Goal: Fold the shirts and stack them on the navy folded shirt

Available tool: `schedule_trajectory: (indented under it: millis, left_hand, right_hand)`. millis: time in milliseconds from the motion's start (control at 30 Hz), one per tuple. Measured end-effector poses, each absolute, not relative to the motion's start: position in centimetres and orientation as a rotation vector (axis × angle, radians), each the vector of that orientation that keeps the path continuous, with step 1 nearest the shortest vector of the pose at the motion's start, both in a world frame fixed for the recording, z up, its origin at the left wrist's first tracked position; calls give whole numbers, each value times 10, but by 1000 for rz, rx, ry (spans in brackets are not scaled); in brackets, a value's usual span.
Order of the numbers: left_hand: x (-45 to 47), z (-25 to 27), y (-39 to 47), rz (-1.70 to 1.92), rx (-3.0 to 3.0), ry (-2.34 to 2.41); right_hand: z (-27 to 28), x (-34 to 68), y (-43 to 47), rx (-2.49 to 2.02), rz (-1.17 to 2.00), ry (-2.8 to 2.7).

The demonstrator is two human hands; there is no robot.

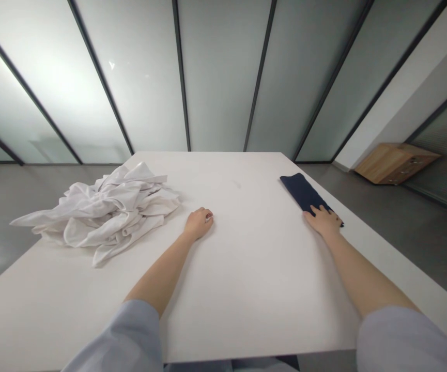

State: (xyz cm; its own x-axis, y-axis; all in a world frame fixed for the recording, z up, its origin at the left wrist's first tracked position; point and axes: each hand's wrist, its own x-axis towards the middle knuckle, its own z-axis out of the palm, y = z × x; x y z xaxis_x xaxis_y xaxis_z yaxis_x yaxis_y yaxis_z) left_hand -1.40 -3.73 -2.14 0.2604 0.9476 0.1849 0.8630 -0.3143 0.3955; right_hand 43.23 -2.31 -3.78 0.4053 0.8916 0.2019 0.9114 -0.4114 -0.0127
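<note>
Right hand [323,221] lies palm down on the near end of the dark blue cloth [303,191], fingers spread, thumb out at the inner edge; touching it from above, no grasp visible. Cloth is a flat, folded-looking strip on the right side of the white table [239,289], running at a slant from under the hand to a far end turned inward, close to the table's right edge. Left hand [199,223] sits near mid-table, well apart from the cloth, fingers loosely curled in, back of the hand up; can't tell if there's anything inside the curl. Both forearms are bare below light grey-blue sleeves [126,336], reaching forward from the near edge. Left of the left hand, not touching it: a loose, crumpled heap of white cloth [114,206], lots of folds, one corner pointing toward the near side and another sticking out over the table's left edge. Beyond the table: a row of frosted panels [223,77] split by dark bars [182,77]. Out right, a wooden cabinet [396,164] stands on the grey floor [401,217] near a white wall section [394,98], well clear of the table.
</note>
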Motion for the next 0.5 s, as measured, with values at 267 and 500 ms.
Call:
schedule_trajectory:
  millis: [267,500]
  left_hand:
    - [-13,-22,-42,596,2393,1685]
    - [-4,-25,-55,581,2563,1537]
  right_hand:
    - [-20,263,-32,-2141,-88,-2091]
    - [-27,179,-40,-1297,464,-2146]
